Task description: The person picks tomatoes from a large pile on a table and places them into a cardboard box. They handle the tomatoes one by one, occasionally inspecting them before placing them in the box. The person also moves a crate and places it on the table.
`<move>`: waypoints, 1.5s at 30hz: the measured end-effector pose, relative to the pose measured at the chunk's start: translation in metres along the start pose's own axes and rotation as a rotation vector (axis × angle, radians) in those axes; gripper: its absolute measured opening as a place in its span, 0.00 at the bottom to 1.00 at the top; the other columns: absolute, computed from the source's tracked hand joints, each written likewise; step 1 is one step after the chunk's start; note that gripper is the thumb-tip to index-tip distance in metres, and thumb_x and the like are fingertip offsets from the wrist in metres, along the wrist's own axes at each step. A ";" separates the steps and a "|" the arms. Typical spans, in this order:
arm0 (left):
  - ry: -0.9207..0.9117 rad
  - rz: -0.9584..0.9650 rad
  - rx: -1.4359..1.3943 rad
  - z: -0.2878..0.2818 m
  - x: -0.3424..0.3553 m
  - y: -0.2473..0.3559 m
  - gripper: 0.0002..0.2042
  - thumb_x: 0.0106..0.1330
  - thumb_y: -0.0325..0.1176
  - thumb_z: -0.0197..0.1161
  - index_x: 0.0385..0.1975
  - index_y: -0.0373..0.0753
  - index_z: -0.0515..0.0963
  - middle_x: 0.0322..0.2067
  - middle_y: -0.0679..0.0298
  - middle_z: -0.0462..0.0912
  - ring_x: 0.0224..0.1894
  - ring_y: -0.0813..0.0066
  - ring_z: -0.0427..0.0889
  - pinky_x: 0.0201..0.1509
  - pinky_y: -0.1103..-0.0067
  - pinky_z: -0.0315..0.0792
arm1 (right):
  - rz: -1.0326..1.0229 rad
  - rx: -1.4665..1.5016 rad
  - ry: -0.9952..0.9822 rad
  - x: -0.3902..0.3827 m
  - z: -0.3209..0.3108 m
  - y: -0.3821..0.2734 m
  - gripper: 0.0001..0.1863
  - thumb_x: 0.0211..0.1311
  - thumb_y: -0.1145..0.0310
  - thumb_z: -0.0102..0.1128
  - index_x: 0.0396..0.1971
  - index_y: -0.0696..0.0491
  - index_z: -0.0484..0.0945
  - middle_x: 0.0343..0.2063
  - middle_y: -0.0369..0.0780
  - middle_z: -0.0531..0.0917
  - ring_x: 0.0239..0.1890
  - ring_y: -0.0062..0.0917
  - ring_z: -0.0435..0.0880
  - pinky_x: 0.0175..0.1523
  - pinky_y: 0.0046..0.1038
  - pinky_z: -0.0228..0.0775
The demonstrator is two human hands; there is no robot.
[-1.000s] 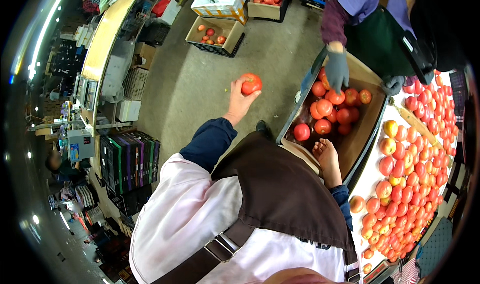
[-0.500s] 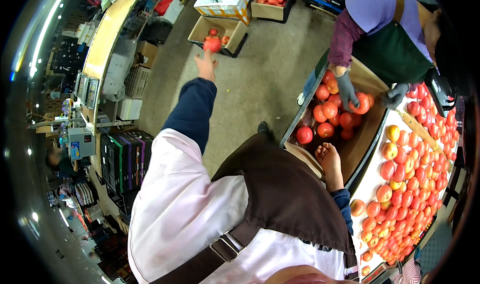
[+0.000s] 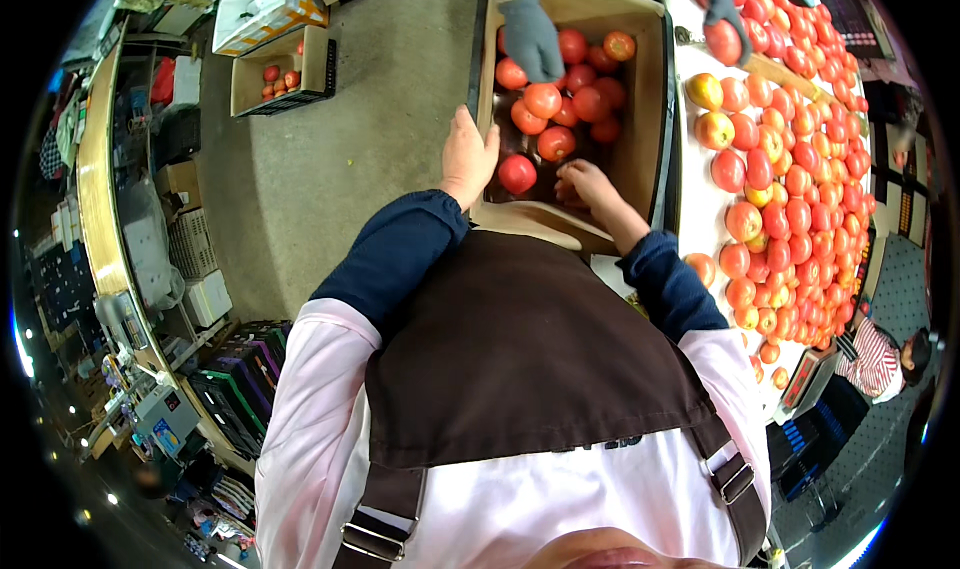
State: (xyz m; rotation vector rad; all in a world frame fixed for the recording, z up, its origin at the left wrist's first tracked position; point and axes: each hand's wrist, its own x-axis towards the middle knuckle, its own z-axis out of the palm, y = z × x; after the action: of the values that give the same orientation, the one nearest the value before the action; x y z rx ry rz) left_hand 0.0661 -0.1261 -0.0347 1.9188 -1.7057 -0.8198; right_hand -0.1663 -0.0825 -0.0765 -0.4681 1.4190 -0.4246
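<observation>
left hand [image 3: 468, 157] open and empty at the cardboard box's [image 3: 655, 119] near-left rim, top centre of frame; right hand [image 3: 585, 184] inside it, fingers loosely curled among red tomatoes [image 3: 517, 173], gripping none. a co-worker's grey gloved hand [image 3: 532, 37] reaches in from above.

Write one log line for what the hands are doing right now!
left hand: empty, on box edge | right hand: empty, reaching inside box | nearest: red tomato | co-worker's gloved hand: over tomatoes

Left hand [image 3: 468, 159] rests on rim of open brown cardboard box [image 3: 655, 119] of red round tomatoes [image 3: 545, 100]; right hand [image 3: 588, 184] reaches inside, empty.
</observation>
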 end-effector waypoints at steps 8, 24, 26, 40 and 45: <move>0.037 0.072 0.158 0.004 0.001 -0.002 0.25 0.61 0.34 0.58 0.52 0.27 0.58 0.42 0.39 0.73 0.39 0.41 0.78 0.41 0.59 0.75 | -0.565 -1.039 0.387 0.112 -0.023 0.005 0.24 0.53 0.62 0.62 0.50 0.54 0.71 0.44 0.52 0.77 0.48 0.49 0.77 0.53 0.40 0.71; 0.034 -0.002 0.183 0.006 0.003 -0.006 0.22 0.60 0.34 0.59 0.48 0.28 0.60 0.41 0.39 0.74 0.37 0.41 0.79 0.40 0.58 0.75 | -0.019 -0.125 -0.021 0.071 -0.002 -0.010 0.31 0.53 0.63 0.63 0.59 0.45 0.65 0.52 0.42 0.76 0.51 0.33 0.78 0.51 0.43 0.72; 0.041 0.023 0.168 0.003 0.002 -0.002 0.21 0.60 0.34 0.59 0.47 0.29 0.61 0.41 0.39 0.74 0.38 0.41 0.78 0.41 0.58 0.74 | -0.072 0.230 -0.233 0.029 -0.002 -0.026 0.28 0.59 0.59 0.58 0.60 0.47 0.65 0.54 0.42 0.75 0.54 0.35 0.76 0.53 0.44 0.72; -0.003 -0.027 0.219 0.005 0.003 -0.003 0.24 0.61 0.35 0.58 0.51 0.28 0.60 0.41 0.40 0.77 0.40 0.42 0.78 0.44 0.59 0.73 | -0.104 0.943 -0.697 -0.091 -0.016 -0.048 0.30 0.70 0.49 0.44 0.60 0.59 0.63 0.55 0.54 0.73 0.51 0.50 0.78 0.49 0.42 0.79; -0.006 -0.026 0.229 0.004 0.004 0.002 0.24 0.60 0.36 0.58 0.51 0.27 0.60 0.38 0.39 0.77 0.39 0.41 0.79 0.44 0.59 0.73 | -0.221 0.894 -0.638 -0.091 -0.027 -0.032 0.30 0.71 0.50 0.42 0.61 0.57 0.62 0.55 0.56 0.72 0.49 0.52 0.79 0.45 0.40 0.81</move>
State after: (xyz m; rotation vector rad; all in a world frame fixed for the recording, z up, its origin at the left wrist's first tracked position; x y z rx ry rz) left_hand 0.0621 -0.1296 -0.0371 2.0924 -1.8502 -0.6643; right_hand -0.2029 -0.0612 0.0138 -0.0029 0.4670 -0.9307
